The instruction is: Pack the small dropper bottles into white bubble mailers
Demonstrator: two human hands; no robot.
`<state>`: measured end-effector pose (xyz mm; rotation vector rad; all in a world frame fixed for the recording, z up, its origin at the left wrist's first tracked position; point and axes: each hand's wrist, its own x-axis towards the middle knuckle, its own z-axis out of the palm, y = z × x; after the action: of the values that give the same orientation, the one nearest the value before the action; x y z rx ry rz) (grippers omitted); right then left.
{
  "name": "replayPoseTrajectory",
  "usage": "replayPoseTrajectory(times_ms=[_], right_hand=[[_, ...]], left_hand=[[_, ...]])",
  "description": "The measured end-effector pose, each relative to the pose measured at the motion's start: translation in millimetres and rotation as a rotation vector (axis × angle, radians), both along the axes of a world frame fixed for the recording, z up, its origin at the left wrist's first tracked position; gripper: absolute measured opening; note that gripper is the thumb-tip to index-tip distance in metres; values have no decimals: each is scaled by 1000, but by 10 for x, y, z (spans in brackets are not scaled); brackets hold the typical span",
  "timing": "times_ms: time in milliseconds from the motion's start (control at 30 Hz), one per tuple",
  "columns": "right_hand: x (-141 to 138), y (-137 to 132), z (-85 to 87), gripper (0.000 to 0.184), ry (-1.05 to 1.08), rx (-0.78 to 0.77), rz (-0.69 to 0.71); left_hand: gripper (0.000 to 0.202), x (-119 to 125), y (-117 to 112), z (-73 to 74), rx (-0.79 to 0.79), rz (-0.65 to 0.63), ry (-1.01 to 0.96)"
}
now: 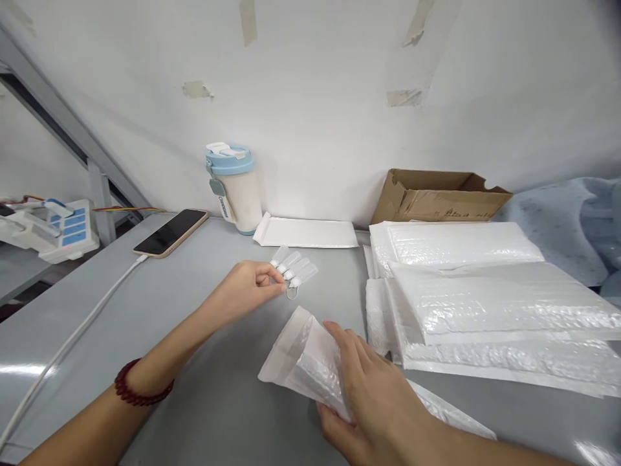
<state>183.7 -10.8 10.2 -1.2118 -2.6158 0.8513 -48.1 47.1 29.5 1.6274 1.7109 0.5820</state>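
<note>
Several small clear plastic bottles (301,272) with white caps lie side by side on the grey table. My left hand (255,285) is at their cap end, thumb and forefinger pinched together. What sits between those fingertips, if anything, is too small to tell. A thin pale loop (292,294) shows just beside the fingertips. My right hand (373,388) grips a white bubble mailer (310,356), fingers along its top edge and thumb underneath. The mailer's mouth gapes toward the upper left, and its far end stretches out behind my hand.
A stack of white bubble mailers (485,298) lies at right, before an open cardboard box (446,200). Against the wall are a flat white mailer (310,233) and a blue-lidded tumbler (240,194). A phone (172,232) with a white cable (82,330) lies left.
</note>
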Motion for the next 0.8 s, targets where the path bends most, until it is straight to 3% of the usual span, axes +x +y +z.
replayPoseTrajectory(times_ms=[133, 233, 367, 467, 633, 700, 800], right_hand=[[3, -2, -19, 73, -6, 25, 12], [1, -4, -17, 72, -21, 26, 11], [2, -8, -5, 72, -32, 26, -1], [9, -15, -6, 72, -30, 27, -7], [16, -22, -37, 75, -13, 56, -13], [14, -17, -51, 75, -8, 72, -18], [10, -8, -61, 76, -6, 86, -21]], left_hand=[[20, 14, 36, -153, 39, -16, 45], [17, 40, 33, -167, 46, -37, 36], [21, -27, 24, 23, 26, -29, -11], [24, -209, 3, 228, 7, -45, -31], [17, -507, -37, 392, -133, -310, 56], [14, -482, -50, 374, -173, -380, 53], [12, -258, -90, 266, -177, -468, -10]])
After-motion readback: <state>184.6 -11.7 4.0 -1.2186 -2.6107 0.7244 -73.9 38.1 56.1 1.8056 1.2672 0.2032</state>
